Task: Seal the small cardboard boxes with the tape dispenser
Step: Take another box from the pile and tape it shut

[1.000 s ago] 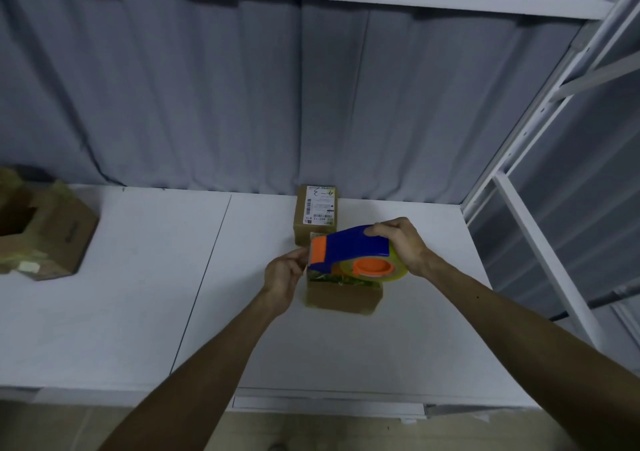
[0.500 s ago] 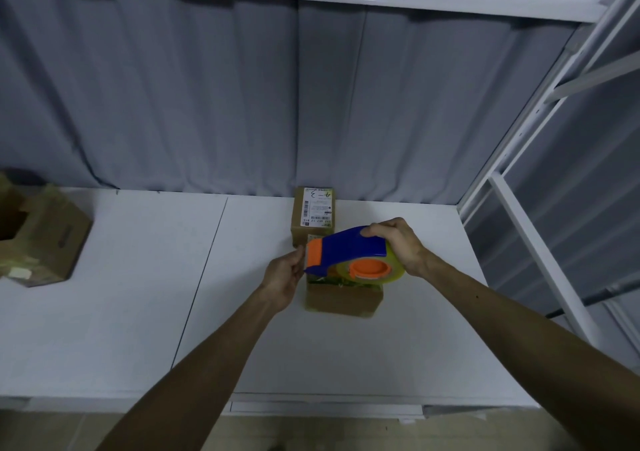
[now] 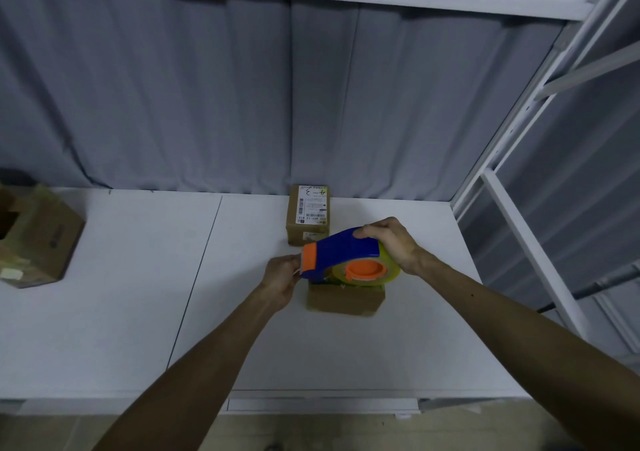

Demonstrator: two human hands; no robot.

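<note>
A blue and orange tape dispenser [image 3: 341,253] with a yellowish tape roll hovers over a small cardboard box [image 3: 346,298] on the white table [image 3: 138,294]. My right hand [image 3: 389,242] grips the dispenser's back end from above. At the orange front end, my left hand [image 3: 282,279] pinches the tape end with its fingertips. The dispenser hides most of the near box's top. A second small cardboard box [image 3: 309,213] with a white shipping label stands just behind it, near the curtain.
A larger taped cardboard box [image 3: 33,239] with an opening sits at the table's far left edge. A grey curtain [image 3: 207,104] closes the back. White shelf uprights [image 3: 512,159] stand on the right, a shelf board runs overhead.
Both hands and the dispenser stay over the near box with only slight shifts. My left fingers have closed in on the dispenser's front end.
</note>
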